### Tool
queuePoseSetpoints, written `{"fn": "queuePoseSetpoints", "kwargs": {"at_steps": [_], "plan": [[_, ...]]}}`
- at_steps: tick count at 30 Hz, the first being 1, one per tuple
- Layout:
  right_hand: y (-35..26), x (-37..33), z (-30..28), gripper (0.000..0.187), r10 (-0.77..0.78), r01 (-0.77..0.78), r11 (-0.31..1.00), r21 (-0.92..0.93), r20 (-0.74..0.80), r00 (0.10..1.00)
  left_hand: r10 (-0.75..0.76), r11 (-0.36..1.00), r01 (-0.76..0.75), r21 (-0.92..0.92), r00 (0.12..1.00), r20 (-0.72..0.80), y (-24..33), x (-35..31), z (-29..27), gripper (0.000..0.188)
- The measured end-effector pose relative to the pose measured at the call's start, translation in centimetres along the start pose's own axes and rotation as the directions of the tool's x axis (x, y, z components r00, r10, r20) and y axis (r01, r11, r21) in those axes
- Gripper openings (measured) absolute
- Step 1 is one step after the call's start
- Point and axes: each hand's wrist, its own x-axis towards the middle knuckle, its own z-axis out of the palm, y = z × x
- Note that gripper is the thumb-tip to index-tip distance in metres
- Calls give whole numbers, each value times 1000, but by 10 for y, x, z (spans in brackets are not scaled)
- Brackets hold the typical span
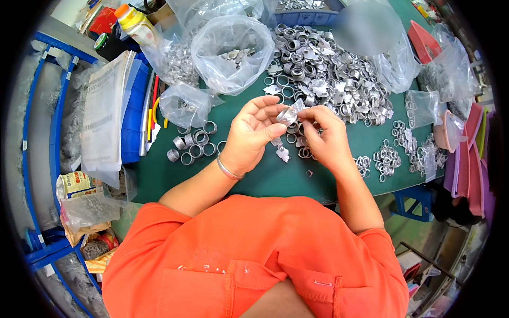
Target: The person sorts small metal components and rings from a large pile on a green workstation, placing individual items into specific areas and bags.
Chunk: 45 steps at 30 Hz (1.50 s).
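Head view shows the left hand (253,129) pinching a ring (287,116) before the pile (344,79), the right hand (330,139) beside it, grip unclear; the ring is likely light, stiff and slick, best held by its rim.

A shiny, silvery round metal piece (287,116) (tilted, partly covered by fingers) is held between the hands (251,130).

White papers (99,132) bear print (108,79) too small to read

L hand (249,137) holds silver ring (287,116), R hand (330,139) just beside, above green tbl (278,183) w/ metal-parts pile (339,79).
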Motion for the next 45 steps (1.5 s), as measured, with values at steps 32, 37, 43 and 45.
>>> {"fn": "queuePoseSetpoints", "kwargs": {"at_steps": [32,37,43,45], "plan": [[24,64,23,13,-346,502,738,-451,386,855,167,511,0,860,981,-99,-7,29,-25,48],[12,54,6,9,-143,116,985,128,236,961,-15,871,111,479,980,-199,0,21,-19,41],[6,17,5,21,-125,73,848,525,65,990,133,935,-130,331,991,13,2,12,2,39],[4,8,9,26,-4,19,768,641,-24,1000,158,925,-159,344,987,32,0,11,6,47]]}}
